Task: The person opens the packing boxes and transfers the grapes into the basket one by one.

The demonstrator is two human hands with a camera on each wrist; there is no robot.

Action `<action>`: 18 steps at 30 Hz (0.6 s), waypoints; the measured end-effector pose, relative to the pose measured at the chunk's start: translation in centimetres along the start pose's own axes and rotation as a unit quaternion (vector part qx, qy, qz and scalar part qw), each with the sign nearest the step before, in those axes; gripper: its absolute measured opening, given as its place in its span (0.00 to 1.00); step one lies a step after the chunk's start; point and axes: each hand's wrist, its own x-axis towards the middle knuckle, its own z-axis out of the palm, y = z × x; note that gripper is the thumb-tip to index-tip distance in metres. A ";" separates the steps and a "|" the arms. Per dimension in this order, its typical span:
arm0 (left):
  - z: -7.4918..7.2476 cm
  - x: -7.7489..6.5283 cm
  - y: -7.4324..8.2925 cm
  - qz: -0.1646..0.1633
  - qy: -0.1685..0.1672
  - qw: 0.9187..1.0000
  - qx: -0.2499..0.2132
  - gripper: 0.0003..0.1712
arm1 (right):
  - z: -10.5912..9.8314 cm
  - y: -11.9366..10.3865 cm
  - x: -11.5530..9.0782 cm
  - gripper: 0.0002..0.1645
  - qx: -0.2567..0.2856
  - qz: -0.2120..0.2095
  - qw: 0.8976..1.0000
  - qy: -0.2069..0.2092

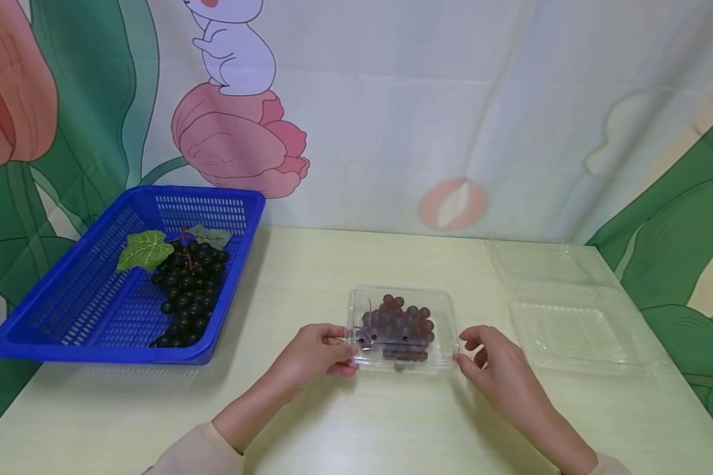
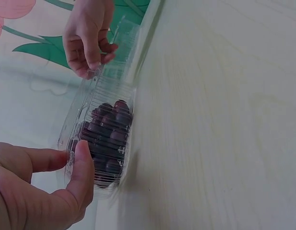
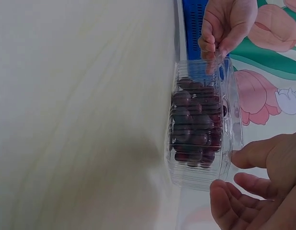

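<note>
A transparent plastic clamshell box (image 1: 445,311) sits on the table in front of me, its lid lying over the base. Inside is a bunch of dark red grapes (image 1: 397,320), seen through the ribbed wall in both wrist views. My left hand (image 1: 315,353) pinches the box's left edge between thumb and fingers. At the opposite edge, my right hand (image 1: 496,363) holds the rim near the front corner with thumb and fingertips. In the right wrist view, the right thumb (image 3: 253,152) touches the rim. Whether the lid is latched, I cannot tell.
To the left stands a blue plastic basket (image 1: 246,247) with a bunch of black grapes (image 1: 190,290) and green leaves (image 1: 145,251) in it. An opened transparent clamshell box (image 1: 576,333) lies at the right of the table (image 1: 309,277). A printed curtain (image 1: 362,132) hangs behind.
</note>
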 end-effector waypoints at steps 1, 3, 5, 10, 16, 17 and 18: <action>0.0 0.0 0.0 0.000 0.000 1.000 -0.002 0.26 | 0.0 -0.1 0.0 0.14 -0.012 -0.005 1.000 0.002; 0.0 0.0 0.0 -0.002 0.002 1.000 -0.003 0.26 | 0.0 -0.2 0.0 0.14 -0.033 -0.014 0.999 0.005; 0.1 0.0 0.1 -0.002 0.003 1.000 -0.003 0.26 | 0.1 -0.2 0.0 0.15 -0.048 -0.019 0.999 0.008; 0.1 -0.1 0.1 -0.004 0.002 1.000 0.001 0.26 | 0.3 -0.3 -0.1 0.16 -0.071 -0.032 0.997 0.019; 0.0 0.0 0.1 -0.006 0.000 1.000 0.001 0.25 | 0.2 -0.6 0.0 0.17 -0.088 -0.055 0.994 0.027; 0.0 0.0 0.1 -0.005 -0.001 1.000 0.001 0.26 | 0.2 -0.7 0.0 0.17 -0.092 -0.060 0.994 0.027; -0.1 0.0 0.1 -0.005 -0.002 1.000 0.001 0.26 | 0.2 -0.7 0.0 0.18 -0.095 -0.067 0.993 0.028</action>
